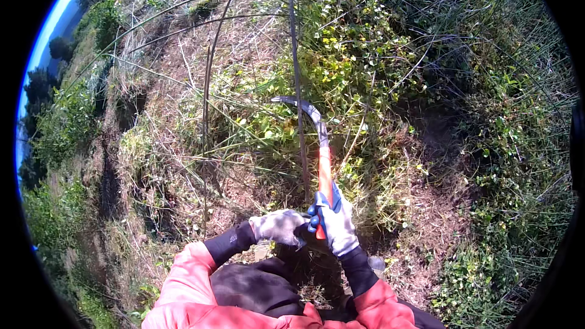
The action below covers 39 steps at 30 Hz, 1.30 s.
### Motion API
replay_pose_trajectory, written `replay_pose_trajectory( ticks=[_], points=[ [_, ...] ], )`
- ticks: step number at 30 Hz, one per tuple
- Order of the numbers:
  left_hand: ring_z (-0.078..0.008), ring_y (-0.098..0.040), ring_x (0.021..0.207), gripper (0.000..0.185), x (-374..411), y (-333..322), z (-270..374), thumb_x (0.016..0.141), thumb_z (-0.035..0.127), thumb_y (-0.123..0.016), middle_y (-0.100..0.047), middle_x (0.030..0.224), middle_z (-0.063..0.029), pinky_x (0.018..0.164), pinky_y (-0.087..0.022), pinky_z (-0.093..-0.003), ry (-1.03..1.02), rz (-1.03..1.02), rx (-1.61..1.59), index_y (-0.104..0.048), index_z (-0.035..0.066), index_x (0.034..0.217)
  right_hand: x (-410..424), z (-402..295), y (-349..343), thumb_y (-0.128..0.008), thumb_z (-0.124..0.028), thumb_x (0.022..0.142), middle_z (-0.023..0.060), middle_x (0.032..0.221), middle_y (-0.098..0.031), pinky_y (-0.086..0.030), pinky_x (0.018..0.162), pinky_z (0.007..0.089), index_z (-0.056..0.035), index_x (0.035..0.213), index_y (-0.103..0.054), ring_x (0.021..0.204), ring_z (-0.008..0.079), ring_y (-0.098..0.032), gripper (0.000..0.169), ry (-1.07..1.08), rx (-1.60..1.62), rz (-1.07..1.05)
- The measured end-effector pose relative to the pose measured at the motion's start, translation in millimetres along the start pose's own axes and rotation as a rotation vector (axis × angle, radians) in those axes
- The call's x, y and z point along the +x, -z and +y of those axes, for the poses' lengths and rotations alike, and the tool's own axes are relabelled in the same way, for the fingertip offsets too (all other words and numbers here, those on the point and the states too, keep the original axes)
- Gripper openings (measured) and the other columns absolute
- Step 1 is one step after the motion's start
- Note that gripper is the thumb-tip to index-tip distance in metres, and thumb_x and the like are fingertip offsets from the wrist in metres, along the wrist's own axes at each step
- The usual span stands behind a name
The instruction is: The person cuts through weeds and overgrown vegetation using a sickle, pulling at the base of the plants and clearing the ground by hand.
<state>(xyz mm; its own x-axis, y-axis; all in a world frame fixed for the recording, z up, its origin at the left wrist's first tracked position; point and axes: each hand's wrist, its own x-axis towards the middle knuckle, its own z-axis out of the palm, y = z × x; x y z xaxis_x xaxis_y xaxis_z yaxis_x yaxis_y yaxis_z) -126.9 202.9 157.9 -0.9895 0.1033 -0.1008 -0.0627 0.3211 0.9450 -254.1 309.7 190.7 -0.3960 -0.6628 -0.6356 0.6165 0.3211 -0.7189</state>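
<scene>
My right hand (337, 226), in a white work glove with blue-coated fingers, grips a sickle by its orange handle (325, 173). The curved grey blade (315, 116) points away from me and hooks left over low green plants. Close beside it on the left is my left hand (279, 227), in a pale glove, turned inward toward the handle's lower end. Its fingers are in shadow, so whether they hold anything is unclear. A thin dark upright stem (297, 77) passes in front of the blade and runs down to just above the hands.
Another thin stem (207, 96) rises on the left, with long bent stalks (183, 7) arching across. Leafy ground cover (352, 55) and dense rush-like grass (493, 4) fill the right. Dry cut grass (228, 187) litters the soil. A dark furrow (109, 178) runs along the left.
</scene>
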Motion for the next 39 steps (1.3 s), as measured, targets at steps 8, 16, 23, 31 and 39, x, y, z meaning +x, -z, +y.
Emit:
replay_pose_trajectory(
  ticks=[8, 16, 23, 31, 39],
  points=[
    [-0.0134, -0.060, 0.091, 0.035, 76, 134, -11, 0.089, 0.017, -0.054, -0.063, 0.101, -0.0090, 0.078, -0.049, -0.0283, 0.032, 1.208, 0.175, -0.051, -0.001, 0.119, -10, 9, -5, -0.055, -0.012, 0.089, -0.0016, 0.071, -0.050, -0.043, 0.043, 0.0232, -0.0138, 0.134, -0.034, 0.050, 0.0063, -0.046, 0.050, -0.073, -0.024, 0.038],
    [-0.0032, -0.036, 0.043, 0.022, 65, 165, -50, 0.093, 0.018, -0.047, -0.040, 0.056, 0.0080, 0.039, -0.031, -0.0195, 0.044, 1.364, -0.889, -0.058, 0.002, 0.102, -6, 45, 1, -0.056, -0.013, 0.089, -0.0009, 0.069, -0.051, -0.042, 0.041, 0.0232, -0.0090, 0.135, -0.033, 0.048, 0.0063, -0.045, 0.051, 0.027, -0.035, 0.142],
    [-0.0121, -0.043, 0.051, 0.024, -313, 205, -153, 0.089, 0.027, -0.052, -0.048, 0.063, -0.0003, 0.046, -0.034, -0.0244, 0.680, 2.237, -0.401, -0.059, 0.004, 0.093, -4, 28, 7, -0.052, -0.011, 0.091, 0.0029, 0.066, -0.052, -0.044, 0.038, 0.0251, -0.0107, 0.124, -0.037, 0.043, 0.0084, -0.048, 0.036, 0.075, 0.126, 0.127],
    [-0.0215, -0.061, 0.087, 0.041, -314, 219, -111, 0.084, 0.025, -0.060, -0.063, 0.103, -0.0148, 0.074, -0.048, -0.0310, 1.083, 1.663, 1.160, -0.052, -0.005, 0.111, -11, -27, 57, -0.048, -0.001, 0.089, 0.0060, 0.068, -0.052, -0.048, 0.042, 0.0277, -0.0047, 0.102, -0.043, 0.047, 0.0112, -0.049, 0.015, 0.415, 0.288, 0.288],
    [-0.0327, -0.052, 0.106, 0.043, 117, 84, 83, 0.076, 0.013, -0.064, -0.058, 0.111, -0.0144, 0.093, -0.040, -0.0417, -0.474, 0.518, 0.715, -0.054, 0.008, 0.118, -53, -6, 114, -0.050, -0.011, 0.092, 0.0026, 0.068, -0.051, -0.042, 0.042, 0.0246, -0.0062, 0.099, -0.044, 0.047, 0.0080, -0.045, 0.011, 0.564, 0.382, 0.725]
  ],
)
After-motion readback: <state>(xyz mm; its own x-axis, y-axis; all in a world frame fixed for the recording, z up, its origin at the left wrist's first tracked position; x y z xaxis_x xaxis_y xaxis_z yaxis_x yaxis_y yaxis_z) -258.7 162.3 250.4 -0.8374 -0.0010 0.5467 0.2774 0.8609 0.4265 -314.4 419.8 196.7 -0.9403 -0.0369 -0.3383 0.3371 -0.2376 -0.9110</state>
